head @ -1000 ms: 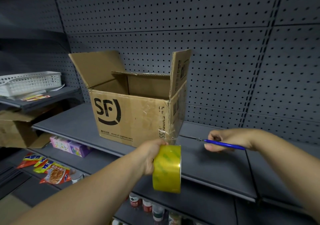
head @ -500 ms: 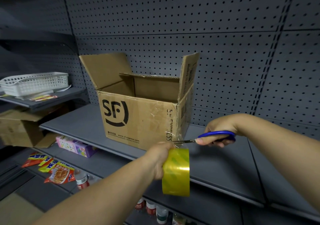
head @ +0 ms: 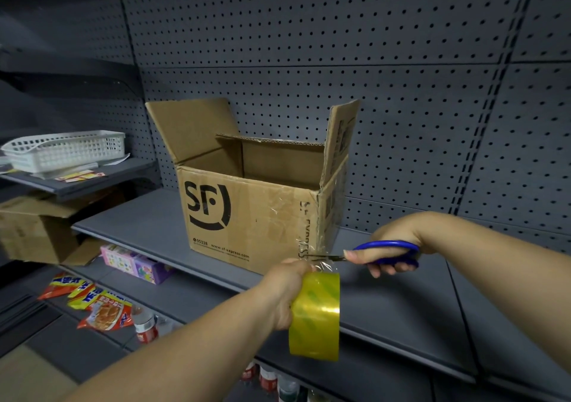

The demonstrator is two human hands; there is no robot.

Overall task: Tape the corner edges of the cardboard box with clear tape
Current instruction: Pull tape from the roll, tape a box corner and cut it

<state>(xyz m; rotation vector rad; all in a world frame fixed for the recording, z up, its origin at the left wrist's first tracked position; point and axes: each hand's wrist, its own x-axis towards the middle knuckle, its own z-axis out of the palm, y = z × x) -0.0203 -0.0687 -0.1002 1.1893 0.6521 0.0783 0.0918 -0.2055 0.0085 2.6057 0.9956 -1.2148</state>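
Cardboard box (head: 247, 216), flaps open, on grey shelf (head: 401, 302) against pegboard.
White basket (head: 65, 151) far left; snack packets (head: 102, 309) below. Left hand (head: 285, 293), grip closed round tape roll (head: 315, 315), just before box's near right corner. Clear strip runs roll to corner. Right hand (head: 392, 247), grip closed on blue scissors (head: 383, 254), blades at strip.
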